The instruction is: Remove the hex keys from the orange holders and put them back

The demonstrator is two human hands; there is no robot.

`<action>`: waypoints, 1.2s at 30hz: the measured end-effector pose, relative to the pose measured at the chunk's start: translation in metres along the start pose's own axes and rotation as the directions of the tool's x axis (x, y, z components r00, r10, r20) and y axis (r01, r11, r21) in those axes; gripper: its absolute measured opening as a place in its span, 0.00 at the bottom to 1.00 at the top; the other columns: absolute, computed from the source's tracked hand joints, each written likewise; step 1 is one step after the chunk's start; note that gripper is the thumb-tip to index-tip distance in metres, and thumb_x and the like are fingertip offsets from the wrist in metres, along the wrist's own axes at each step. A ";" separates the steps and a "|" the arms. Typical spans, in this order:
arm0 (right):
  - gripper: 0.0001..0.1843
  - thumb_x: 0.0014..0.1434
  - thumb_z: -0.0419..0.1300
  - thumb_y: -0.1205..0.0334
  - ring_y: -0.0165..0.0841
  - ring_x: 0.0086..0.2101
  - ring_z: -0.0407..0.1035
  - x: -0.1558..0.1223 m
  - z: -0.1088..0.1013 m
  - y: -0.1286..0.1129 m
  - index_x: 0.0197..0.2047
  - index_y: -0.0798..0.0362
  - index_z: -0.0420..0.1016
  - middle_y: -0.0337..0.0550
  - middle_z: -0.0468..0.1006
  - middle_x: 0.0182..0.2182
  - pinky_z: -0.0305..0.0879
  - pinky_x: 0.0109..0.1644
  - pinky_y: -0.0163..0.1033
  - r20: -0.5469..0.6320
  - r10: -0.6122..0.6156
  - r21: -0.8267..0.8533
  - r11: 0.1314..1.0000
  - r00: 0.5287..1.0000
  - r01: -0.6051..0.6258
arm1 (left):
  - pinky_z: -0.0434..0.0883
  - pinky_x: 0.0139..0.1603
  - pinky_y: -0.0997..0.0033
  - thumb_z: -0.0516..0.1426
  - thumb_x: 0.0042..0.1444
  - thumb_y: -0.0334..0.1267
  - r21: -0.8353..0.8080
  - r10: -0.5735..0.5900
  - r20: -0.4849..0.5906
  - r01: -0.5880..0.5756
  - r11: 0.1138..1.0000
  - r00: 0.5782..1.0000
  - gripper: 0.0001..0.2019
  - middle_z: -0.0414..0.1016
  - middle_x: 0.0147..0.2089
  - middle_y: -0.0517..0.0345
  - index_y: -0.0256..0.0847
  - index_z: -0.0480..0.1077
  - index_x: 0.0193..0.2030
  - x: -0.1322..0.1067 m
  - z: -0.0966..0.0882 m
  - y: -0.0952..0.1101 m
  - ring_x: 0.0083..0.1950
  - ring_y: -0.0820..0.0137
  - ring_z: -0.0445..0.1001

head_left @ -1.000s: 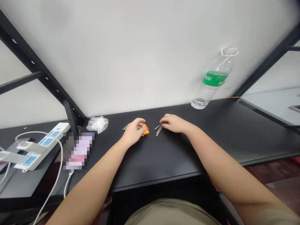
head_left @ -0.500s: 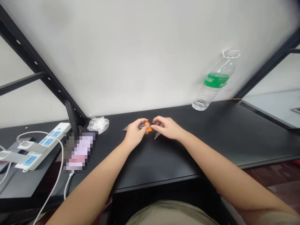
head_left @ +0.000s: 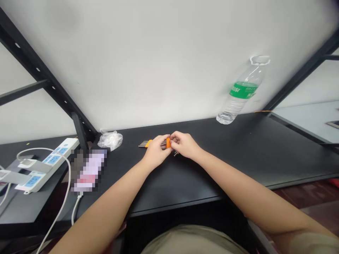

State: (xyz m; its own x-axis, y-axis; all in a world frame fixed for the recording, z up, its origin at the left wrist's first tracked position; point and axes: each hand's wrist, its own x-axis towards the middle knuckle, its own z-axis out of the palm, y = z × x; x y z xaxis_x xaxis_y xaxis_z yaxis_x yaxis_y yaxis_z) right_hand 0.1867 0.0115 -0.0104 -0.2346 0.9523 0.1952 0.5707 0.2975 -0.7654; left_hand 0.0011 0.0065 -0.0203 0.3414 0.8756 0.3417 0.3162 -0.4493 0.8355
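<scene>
Both hands meet at the middle of the black desk [head_left: 201,176]. My left hand [head_left: 156,153] is closed round an orange holder [head_left: 168,142] from which several thin metal rods [head_left: 143,143] stick out to the left. My right hand [head_left: 183,144] pinches at the holder's right end, fingertips touching those of the left hand. A few loose metal rods [head_left: 176,153] lie on the desk just under the right hand. I cannot tell whether the right fingers grip a rod or the holder itself.
A clear water bottle [head_left: 239,93] with a green label stands at the back right against the white wall. A crumpled plastic bag [head_left: 110,139] lies at the back left. A white power strip [head_left: 43,165] with cables sits on the lower left surface beside a black frame post [head_left: 79,132].
My right hand left the loose rods on the desk and came left to meet my left hand at the orange holder. The left hand lifted and turned the holder slightly.
</scene>
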 end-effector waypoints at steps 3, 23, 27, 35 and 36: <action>0.05 0.57 0.59 0.65 0.29 0.23 0.72 0.000 -0.001 0.000 0.38 0.51 0.73 0.36 0.80 0.28 0.67 0.27 0.34 0.035 0.033 0.065 0.997 0.999 -0.035 | 0.77 0.57 0.60 0.63 0.56 0.31 0.167 0.078 0.051 -0.085 0.982 0.996 0.24 0.75 0.55 0.51 0.44 0.71 0.61 0.000 -0.001 0.001 0.54 0.64 0.76; 0.10 0.62 0.56 0.68 0.33 0.31 0.70 0.009 -0.007 0.013 0.31 0.52 0.77 0.42 0.80 0.30 0.61 0.40 0.37 0.074 -0.214 -0.447 0.866 0.974 0.224 | 0.68 0.40 0.66 0.61 0.57 0.44 0.728 0.037 0.137 -0.126 0.674 0.990 0.09 0.72 0.36 0.55 0.42 0.71 0.36 -0.002 -0.002 0.016 0.35 0.66 0.72; 0.10 0.63 0.55 0.68 0.34 0.32 0.70 0.017 -0.017 0.026 0.31 0.52 0.76 0.44 0.79 0.31 0.60 0.41 0.37 0.115 -0.170 -0.566 0.798 0.979 0.205 | 0.68 0.38 0.66 0.61 0.56 0.47 0.723 0.039 0.120 -0.114 0.682 0.992 0.11 0.73 0.36 0.55 0.42 0.71 0.36 -0.002 -0.003 0.015 0.34 0.66 0.72; 0.10 0.64 0.56 0.67 0.35 0.36 0.74 0.025 -0.034 0.046 0.36 0.53 0.80 0.47 0.82 0.35 0.62 0.44 0.36 0.180 -0.053 -0.643 0.750 0.982 0.158 | 0.71 0.45 0.65 0.63 0.56 0.49 0.638 0.063 0.055 -0.083 0.766 0.997 0.16 0.76 0.41 0.54 0.43 0.75 0.48 -0.002 -0.011 0.007 0.41 0.63 0.75; 0.10 0.64 0.56 0.67 0.35 0.37 0.74 0.024 -0.035 0.047 0.36 0.52 0.80 0.46 0.82 0.36 0.62 0.45 0.35 0.179 -0.052 -0.639 0.753 0.982 0.156 | 0.71 0.45 0.65 0.63 0.56 0.49 0.634 0.063 0.041 -0.074 0.770 0.997 0.17 0.76 0.42 0.54 0.44 0.75 0.49 -0.001 -0.013 0.006 0.42 0.63 0.76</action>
State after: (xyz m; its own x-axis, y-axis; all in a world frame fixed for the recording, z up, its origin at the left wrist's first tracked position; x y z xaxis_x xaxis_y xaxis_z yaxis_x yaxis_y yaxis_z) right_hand 0.2357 0.0505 -0.0198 -0.4011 0.9080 0.1213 0.8960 0.4164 -0.1541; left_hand -0.0089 0.0049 -0.0103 0.3962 0.8379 0.3756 0.7792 -0.5231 0.3451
